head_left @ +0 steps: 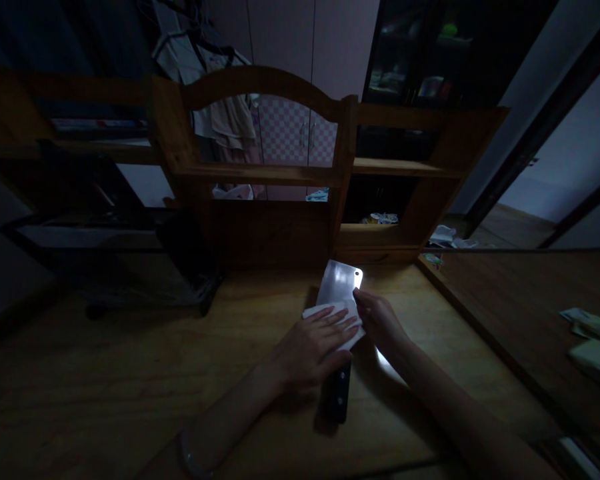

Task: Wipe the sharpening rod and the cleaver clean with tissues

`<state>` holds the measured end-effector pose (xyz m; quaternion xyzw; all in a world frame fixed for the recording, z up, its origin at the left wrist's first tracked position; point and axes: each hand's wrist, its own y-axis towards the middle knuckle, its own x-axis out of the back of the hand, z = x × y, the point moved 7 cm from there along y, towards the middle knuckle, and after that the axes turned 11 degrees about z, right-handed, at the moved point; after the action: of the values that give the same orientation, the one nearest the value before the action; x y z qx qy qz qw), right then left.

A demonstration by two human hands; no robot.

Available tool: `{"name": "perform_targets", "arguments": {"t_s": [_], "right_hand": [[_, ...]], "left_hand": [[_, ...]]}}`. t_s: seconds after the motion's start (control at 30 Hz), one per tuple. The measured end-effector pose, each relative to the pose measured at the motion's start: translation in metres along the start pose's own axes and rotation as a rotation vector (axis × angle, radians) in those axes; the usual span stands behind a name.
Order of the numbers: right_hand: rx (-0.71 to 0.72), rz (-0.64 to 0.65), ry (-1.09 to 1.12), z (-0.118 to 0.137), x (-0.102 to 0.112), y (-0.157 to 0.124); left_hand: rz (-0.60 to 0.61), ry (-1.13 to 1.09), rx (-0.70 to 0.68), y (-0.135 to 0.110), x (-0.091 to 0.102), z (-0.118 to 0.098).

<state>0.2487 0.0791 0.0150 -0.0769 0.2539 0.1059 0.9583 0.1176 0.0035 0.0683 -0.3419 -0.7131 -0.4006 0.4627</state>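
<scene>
A cleaver (337, 283) with a broad metal blade and a black riveted handle lies on the wooden table, its handle toward me. My left hand (317, 343) holds a folded white cloth or tissue (354, 339) against the blade, fingers stretched across it. The lower part of the blade is hidden beneath hand and cloth. At the blade's right edge, just below the hole in its corner, my right hand (377, 317) is closed in a pinch on the cleaver. A bright white patch shows beside my right wrist; I cannot tell its source.
A wooden shelf unit (260, 175) rises along the back of the table (155, 373). On the left stands a dark-framed rack or case (120, 247). Pale fabric (597, 343) lies on the brown surface at far right. Clothes (230, 120) hang behind; the room is dim.
</scene>
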Motion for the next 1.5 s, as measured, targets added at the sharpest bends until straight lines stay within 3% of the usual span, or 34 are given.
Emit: {"name": "perform_targets", "arguments": {"t_s": [0.27,0.47,0.9,1.17,1.27,1.37,1.5], "right_hand": [[0.008,0.027,-0.008,-0.009,0.007,0.009],[-0.006,0.054,-0.025,-0.010,0.003,0.007],[-0.066,0.117,-0.065,-0.016,-0.010,0.004],[-0.084,0.171,-0.122,-0.022,-0.020,0.000],[-0.094,0.190,-0.123,-0.023,-0.025,-0.002],[-0.082,0.173,-0.121,-0.021,-0.028,-0.005],[-0.084,0.154,-0.111,-0.017,-0.030,-0.007]], "left_hand": [[-0.101,-0.006,0.189,-0.004,0.000,0.029],[-0.226,-0.171,0.383,-0.012,0.004,0.045],[-0.626,-0.733,0.540,-0.026,-0.012,0.084],[-0.712,-0.853,0.628,-0.035,-0.007,0.097],[-0.706,-0.812,0.617,-0.035,-0.005,0.100],[-0.667,-0.564,0.569,-0.032,0.005,0.092],[-0.499,-0.250,0.456,-0.021,0.014,0.067]]}}
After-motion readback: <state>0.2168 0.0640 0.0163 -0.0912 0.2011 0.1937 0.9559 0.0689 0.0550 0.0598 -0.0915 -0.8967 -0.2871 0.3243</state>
